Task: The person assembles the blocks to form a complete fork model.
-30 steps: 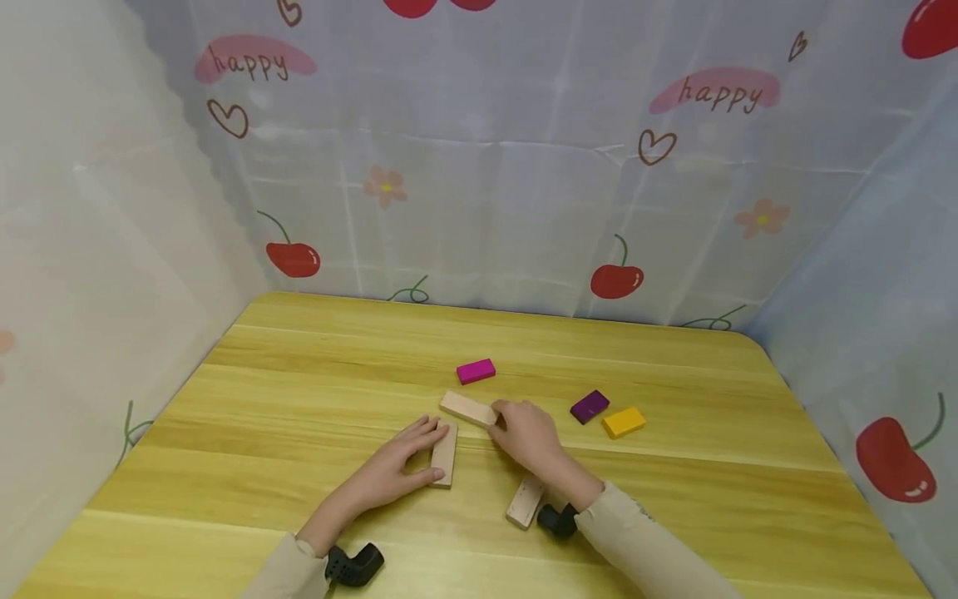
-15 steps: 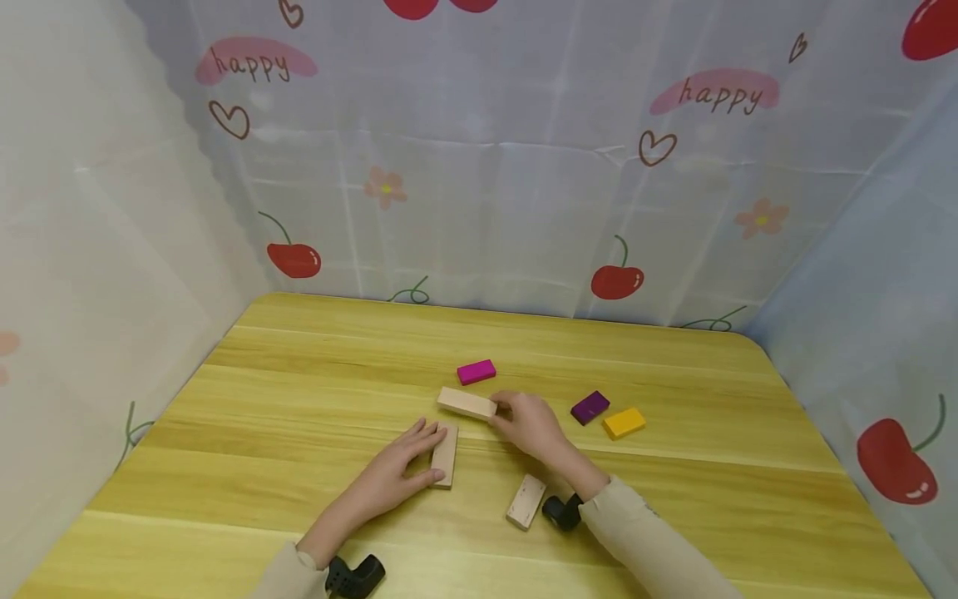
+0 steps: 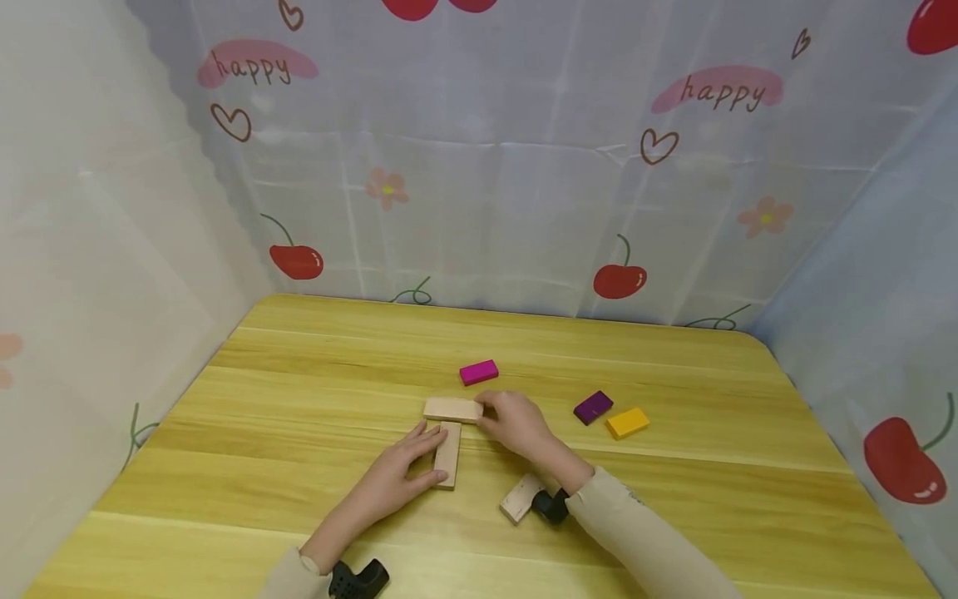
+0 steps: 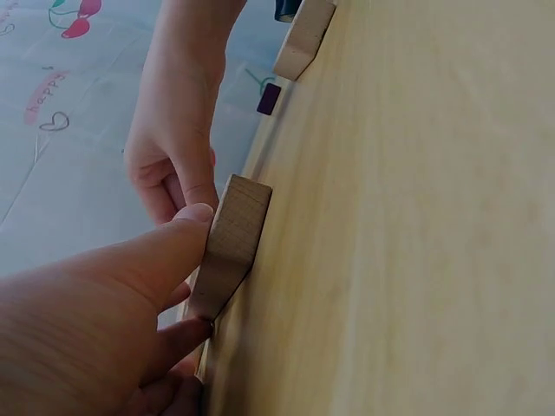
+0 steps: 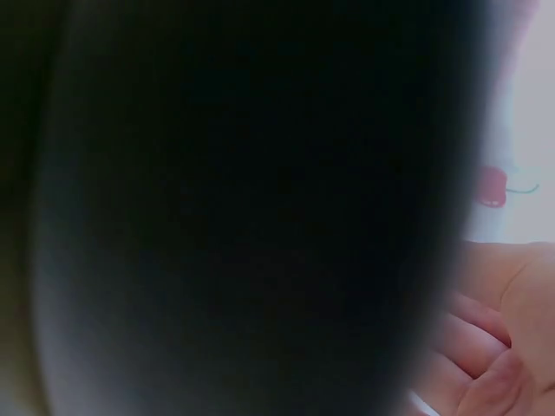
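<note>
My left hand point(image 3: 392, 476) holds a plain wooden block point(image 3: 449, 456) that lies lengthwise away from me, its thumb by the near end and a fingertip on the far part. The left wrist view shows that thumb on the edge of the block point(image 4: 234, 243). Just beyond, a second plain wooden block point(image 3: 451, 408) lies crosswise, and my right hand point(image 3: 515, 423) pinches its right end between thumb and fingers. From the head, the two blocks form a rough T; whether they touch cannot be told. A dark blurred shape point(image 5: 260, 208) hides most of the right wrist view.
A third wooden block point(image 3: 516, 501) lies below my right forearm, partly covered by the black wrist camera point(image 3: 550, 506). Farther back are a magenta block point(image 3: 479, 372), a purple block point(image 3: 594, 407) and a yellow block point(image 3: 627, 423). A printed curtain point(image 3: 479, 208) borders the table point(image 3: 262, 433).
The right hand has swung the crosswise block straighter and shifted it left, so it now sits across the far end of the other block. My left hand stays nearly still.
</note>
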Motion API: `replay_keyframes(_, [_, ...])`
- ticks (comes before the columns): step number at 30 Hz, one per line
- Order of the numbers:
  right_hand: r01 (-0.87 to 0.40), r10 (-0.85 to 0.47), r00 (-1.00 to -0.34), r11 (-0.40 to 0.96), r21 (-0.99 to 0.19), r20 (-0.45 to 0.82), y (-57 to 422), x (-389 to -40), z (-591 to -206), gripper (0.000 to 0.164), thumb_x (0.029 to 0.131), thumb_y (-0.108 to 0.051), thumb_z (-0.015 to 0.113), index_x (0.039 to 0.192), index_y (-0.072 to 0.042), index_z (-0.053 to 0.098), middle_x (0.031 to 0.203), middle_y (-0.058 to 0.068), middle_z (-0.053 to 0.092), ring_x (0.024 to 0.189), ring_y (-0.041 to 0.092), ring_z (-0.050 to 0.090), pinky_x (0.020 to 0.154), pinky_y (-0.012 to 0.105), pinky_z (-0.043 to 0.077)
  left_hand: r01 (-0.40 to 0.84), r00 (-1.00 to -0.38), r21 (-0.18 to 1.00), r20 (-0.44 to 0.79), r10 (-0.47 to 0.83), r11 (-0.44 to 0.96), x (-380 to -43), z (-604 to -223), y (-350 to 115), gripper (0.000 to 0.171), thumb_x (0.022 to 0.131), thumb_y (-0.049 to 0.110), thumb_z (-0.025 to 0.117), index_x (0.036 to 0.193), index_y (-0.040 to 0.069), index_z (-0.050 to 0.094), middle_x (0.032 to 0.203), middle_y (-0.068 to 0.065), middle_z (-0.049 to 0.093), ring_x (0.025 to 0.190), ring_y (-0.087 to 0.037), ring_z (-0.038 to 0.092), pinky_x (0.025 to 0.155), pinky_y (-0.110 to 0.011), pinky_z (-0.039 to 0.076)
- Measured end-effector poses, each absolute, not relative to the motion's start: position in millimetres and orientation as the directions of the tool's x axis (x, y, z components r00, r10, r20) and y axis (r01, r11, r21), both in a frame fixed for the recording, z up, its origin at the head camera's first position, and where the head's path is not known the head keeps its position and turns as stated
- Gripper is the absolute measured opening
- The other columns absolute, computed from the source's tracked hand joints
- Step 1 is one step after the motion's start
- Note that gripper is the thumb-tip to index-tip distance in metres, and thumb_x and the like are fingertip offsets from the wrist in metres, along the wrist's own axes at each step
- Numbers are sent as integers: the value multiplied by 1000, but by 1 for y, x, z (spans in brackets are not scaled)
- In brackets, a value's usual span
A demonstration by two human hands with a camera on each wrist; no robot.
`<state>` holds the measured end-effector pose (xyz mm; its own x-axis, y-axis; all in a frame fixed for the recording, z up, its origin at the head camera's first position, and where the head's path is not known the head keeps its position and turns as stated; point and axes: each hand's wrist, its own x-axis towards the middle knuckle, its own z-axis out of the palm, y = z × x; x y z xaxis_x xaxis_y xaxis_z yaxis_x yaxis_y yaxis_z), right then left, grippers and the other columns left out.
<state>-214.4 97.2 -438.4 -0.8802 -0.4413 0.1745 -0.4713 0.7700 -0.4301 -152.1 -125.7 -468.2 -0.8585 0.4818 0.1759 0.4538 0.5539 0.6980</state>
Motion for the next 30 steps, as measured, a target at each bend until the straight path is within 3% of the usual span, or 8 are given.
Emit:
replay_keyframes(11, [-472,-462,-878,798,-374,123,96,-215,-438,22,85,-18,71,105,-9,70,96,3,67,84,21,60,70,39,50,448,-858,707,169,485,547,-152,-466,-125,60,88,33,65,139,5,46,142,-9,40,134,-33,24,103,-54,25])
replay_keyframes(30, [-457,-457,-883,779,-429,111,100,-211,-438,25,85,-16,71,109,-8,69,102,7,67,90,24,63,75,40,51,456,-860,694,183,477,557,-151,-468,-124,59,88,31,67,138,5,47,144,-14,36,132,-34,28,102,-53,28])
